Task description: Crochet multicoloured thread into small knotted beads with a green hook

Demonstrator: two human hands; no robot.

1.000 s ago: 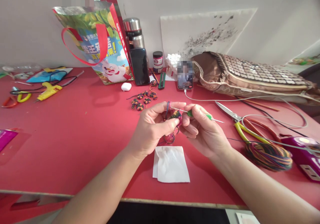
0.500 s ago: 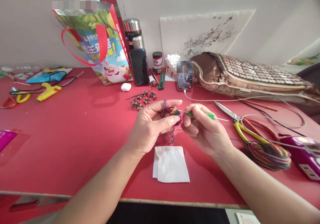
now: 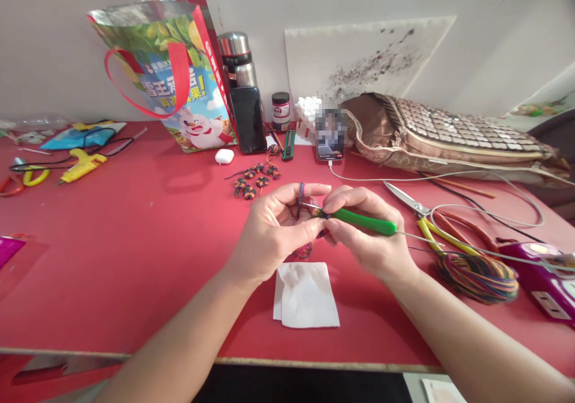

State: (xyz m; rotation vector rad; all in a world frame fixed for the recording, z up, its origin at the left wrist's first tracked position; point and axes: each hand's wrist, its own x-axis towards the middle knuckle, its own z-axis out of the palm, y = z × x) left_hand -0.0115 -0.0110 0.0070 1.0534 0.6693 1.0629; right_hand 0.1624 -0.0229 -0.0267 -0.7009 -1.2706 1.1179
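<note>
Green along its handle, the hook (image 3: 366, 221) looks light and stiff, best held there, where the right hand (image 3: 380, 248) pinches it between thumb and fingers. The yarn piece (image 3: 316, 211), likely soft and stretchy, wants an edge grip; mostly hidden, it sits pinched in the left hand (image 3: 269, 232), just beside the right fingertips.

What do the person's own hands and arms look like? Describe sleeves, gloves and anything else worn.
The left hand and right hand are without gloves. The left forearm and right forearm are sleeveless where visible. No watch, bracelet or ring shows.
</note>
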